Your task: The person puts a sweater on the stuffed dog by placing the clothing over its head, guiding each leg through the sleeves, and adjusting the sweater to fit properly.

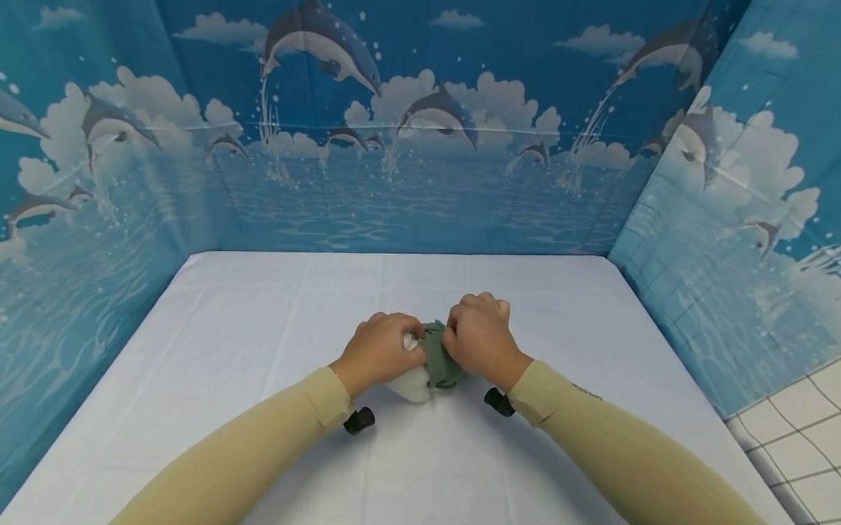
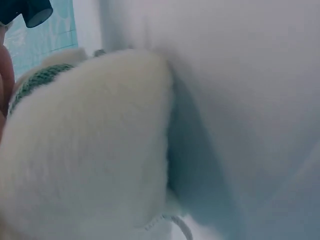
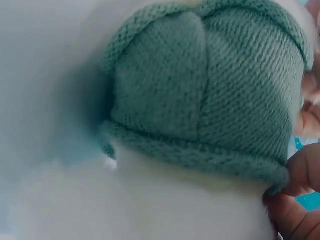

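A white plush toy (image 1: 411, 384) lies on the table between my hands, its furry body filling much of the left wrist view (image 2: 95, 150). Around its middle sits a green knitted garment (image 1: 441, 357), with rolled edges and a seam visible in the right wrist view (image 3: 200, 80). My left hand (image 1: 384, 348) grips the toy at the garment's left edge, its fingertips partly hidden. On the other side, my right hand (image 1: 483, 336) pinches the garment's hem between thumb and finger (image 3: 304, 172). The toy's far parts are mostly hidden behind my hands.
A white cloth covers the table (image 1: 273, 311). Blue dolphin-print curtains (image 1: 423, 193) stand along its back and sides. White tiles (image 1: 804, 430) show at the lower right. Small black wrist cameras (image 1: 359, 420) hang under both sleeves.
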{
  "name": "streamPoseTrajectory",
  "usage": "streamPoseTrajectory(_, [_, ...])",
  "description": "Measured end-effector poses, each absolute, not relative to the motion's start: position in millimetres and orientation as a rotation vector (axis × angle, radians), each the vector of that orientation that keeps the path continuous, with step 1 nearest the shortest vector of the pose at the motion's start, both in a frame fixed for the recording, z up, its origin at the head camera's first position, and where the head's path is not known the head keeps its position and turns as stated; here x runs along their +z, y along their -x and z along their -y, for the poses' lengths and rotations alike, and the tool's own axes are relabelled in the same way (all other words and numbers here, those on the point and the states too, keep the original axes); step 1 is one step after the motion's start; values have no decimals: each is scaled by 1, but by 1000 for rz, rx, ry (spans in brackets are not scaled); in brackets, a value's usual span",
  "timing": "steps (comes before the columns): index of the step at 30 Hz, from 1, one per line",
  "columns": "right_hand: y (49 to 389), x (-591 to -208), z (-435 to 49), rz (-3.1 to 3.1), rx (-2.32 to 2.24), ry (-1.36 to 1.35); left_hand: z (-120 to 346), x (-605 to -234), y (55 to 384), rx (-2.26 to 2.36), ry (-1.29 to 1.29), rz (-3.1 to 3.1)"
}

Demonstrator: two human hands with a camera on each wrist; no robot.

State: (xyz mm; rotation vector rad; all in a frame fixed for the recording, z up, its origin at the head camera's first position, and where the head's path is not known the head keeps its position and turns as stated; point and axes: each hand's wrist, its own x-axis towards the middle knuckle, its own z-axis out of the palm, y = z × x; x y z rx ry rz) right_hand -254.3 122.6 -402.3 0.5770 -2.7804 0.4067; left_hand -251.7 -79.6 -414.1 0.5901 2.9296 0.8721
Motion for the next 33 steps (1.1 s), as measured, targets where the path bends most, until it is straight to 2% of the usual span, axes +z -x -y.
streamPoseTrajectory(13, [256,-403,-125,2737,131,-802,88,-421,247,786,-837,-3008])
streamPoseTrajectory(33, [262,-398,-136,2774,-63,-916,92,-428,244,734,-700,-3027])
